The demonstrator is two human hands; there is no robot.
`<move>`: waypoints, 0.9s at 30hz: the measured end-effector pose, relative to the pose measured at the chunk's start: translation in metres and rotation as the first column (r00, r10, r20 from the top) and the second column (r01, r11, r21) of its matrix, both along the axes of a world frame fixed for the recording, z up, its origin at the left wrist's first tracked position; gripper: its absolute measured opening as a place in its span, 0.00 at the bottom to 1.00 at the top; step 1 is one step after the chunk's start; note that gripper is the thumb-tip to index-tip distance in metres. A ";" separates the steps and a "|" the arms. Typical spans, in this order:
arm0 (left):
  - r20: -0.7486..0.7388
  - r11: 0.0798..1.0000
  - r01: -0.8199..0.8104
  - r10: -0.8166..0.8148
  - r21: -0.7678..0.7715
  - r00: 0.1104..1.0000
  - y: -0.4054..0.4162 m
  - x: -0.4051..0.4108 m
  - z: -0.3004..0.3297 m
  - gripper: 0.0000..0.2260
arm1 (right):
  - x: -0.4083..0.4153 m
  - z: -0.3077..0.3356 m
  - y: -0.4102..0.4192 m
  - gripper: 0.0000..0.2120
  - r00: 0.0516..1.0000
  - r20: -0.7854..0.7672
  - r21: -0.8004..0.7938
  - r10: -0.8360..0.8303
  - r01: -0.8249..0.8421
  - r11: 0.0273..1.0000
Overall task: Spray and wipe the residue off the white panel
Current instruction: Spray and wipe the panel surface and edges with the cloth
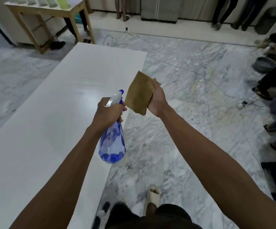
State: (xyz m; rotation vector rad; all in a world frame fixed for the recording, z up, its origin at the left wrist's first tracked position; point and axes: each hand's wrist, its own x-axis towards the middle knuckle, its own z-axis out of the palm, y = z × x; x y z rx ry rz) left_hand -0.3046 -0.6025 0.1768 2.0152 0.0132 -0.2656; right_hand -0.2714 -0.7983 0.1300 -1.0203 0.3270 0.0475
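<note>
A long white panel (54,103) lies flat, stretching from the lower left toward the far middle, with a glossy wet-looking patch near its centre. My left hand (108,111) grips the neck of a clear blue spray bottle (113,142) over the panel's right edge, its nozzle pointing away from me. To the right, my right hand (158,100) holds a folded brown cloth (139,93) upright in the air, above the floor beside the panel.
Marble floor (191,90) surrounds the panel. A wooden table (51,15) stands at the far left. People's legs line the back wall and right side. A grey basin (264,64), cables and a power strip (243,104) lie on the right. My sandalled foot (153,197) is below.
</note>
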 end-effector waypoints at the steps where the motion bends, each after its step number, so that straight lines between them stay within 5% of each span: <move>1: -0.005 1.000 -0.010 0.010 0.008 1.000 -0.015 0.018 -0.001 0.08 | 0.019 -0.002 -0.012 0.30 1.000 -0.012 0.003 0.013 -0.013 1.000; 9: -0.059 0.998 -0.027 0.030 0.054 0.998 -0.096 0.169 -0.029 0.09 | 0.178 -0.033 -0.087 0.32 0.997 -0.083 0.050 0.006 -0.002 0.999; 19: -0.100 0.978 0.140 -0.125 0.153 0.987 -0.184 0.358 -0.042 0.06 | 0.349 -0.074 -0.167 0.35 0.979 -0.195 0.127 -0.064 0.089 0.988; 27: -0.163 0.978 0.091 -0.061 0.188 0.985 -0.246 0.460 -0.062 0.06 | 0.461 -0.093 -0.225 0.35 0.974 -0.221 0.136 -0.040 0.072 0.988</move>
